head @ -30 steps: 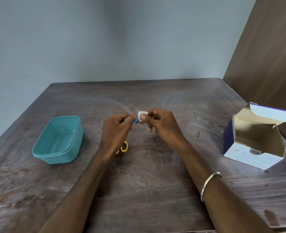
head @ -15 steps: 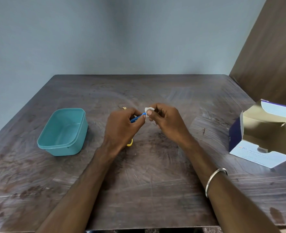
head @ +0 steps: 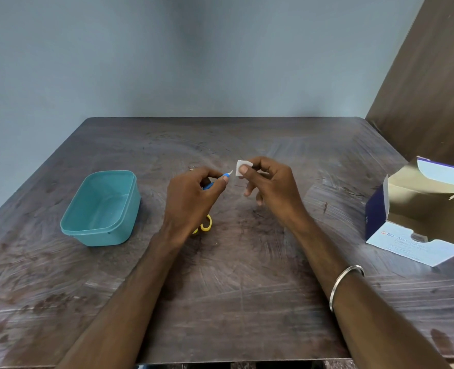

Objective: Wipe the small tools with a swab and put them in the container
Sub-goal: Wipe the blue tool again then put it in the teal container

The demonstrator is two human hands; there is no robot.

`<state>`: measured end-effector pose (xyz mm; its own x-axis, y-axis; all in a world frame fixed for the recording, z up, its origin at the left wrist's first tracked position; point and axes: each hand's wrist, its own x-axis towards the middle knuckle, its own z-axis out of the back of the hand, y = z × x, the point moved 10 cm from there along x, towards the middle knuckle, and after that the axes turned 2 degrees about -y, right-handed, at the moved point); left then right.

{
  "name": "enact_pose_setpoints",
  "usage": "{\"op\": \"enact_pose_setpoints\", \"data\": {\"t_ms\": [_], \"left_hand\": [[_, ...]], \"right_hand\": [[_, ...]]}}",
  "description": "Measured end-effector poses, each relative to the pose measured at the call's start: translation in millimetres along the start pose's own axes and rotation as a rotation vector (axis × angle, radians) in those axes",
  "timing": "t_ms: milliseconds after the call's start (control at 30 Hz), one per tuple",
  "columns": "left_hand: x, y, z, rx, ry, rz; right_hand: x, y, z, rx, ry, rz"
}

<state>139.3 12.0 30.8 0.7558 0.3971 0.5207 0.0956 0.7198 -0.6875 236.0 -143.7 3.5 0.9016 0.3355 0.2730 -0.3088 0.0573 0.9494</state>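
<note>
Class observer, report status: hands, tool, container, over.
Left hand grips blue tool; right hand pinches swab, just apart. Teal container holds nothing visible. Path clear.

Scuffed dark wood table (head: 247, 302), glossy teal plastic container (head: 102, 209), matt cardboard box (head: 420, 222), shiny metal bangle (head: 345, 283).
</note>
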Motion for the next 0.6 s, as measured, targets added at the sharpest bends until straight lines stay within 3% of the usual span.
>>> {"op": "enact_pose_setpoints", "data": {"t_ms": [167, 367, 600], "left_hand": [[1, 15, -6, -0.265, 0.053, 0.195], [-6, 13, -21, -0.425, 0.203, 0.255], [-6, 15, -22, -0.447, 0.216, 0.267]], "right_hand": [[-1, 4, -1, 0.088, 0.034, 0.038], [-4, 9, -6, 0.048, 0.07, 0.066], [-5, 7, -15, -0.11, 0.121, 0.105]]}}
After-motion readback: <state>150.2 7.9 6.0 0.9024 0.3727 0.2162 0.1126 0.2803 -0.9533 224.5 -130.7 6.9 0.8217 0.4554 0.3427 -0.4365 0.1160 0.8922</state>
